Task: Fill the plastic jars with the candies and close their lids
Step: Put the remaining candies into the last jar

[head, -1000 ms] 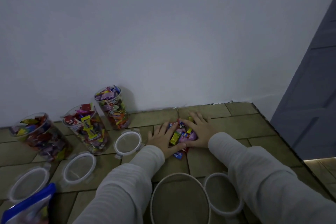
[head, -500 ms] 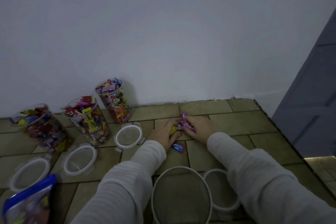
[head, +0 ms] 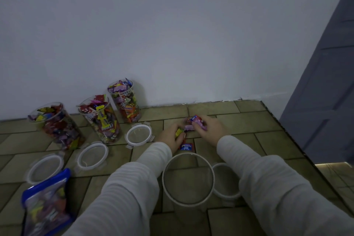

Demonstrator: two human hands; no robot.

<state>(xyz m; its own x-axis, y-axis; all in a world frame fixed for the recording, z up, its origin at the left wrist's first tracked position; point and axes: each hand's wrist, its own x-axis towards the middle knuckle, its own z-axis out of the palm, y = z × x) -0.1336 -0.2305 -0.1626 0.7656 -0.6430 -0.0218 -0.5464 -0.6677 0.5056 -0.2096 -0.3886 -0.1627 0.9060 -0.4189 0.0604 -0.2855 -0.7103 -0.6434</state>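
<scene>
Change: candies (head: 193,123) that lay spread flat are now gathered between both hands.
Left hand (head: 170,137): curled around candies.
Right hand (head: 210,130): closed on candies.
Empty jar (head: 187,178): upright, near, mouth upward.

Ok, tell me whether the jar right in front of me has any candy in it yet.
Empty. Through the open mouth of the near jar only the floor tiles show; no wrappers inside.
</scene>
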